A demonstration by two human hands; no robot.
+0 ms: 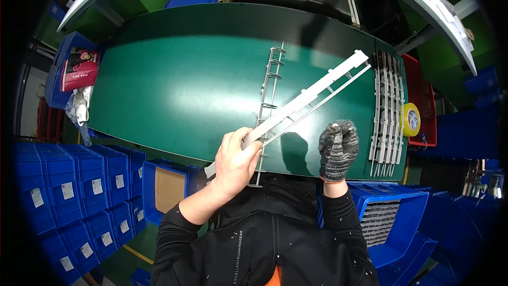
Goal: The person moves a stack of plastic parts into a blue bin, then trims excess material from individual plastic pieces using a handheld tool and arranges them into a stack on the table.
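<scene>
Broad green table point(174, 85) across the middle, carrying a grey comb-like plastic strip point(268, 82) lying lengthwise near its centre and a stack of like grey strips point(386, 108) along its right edge, blue bins point(74, 190) ranked below left. Long white plastic rail point(309, 95) slanting above the table from lower left to upper right, clasped at its near end by the bare left hand point(235, 161), fingers wrapped round it. Gloved right hand point(338, 148) just beside the rail, curled into a loose fist with nothing visibly in it.
</scene>
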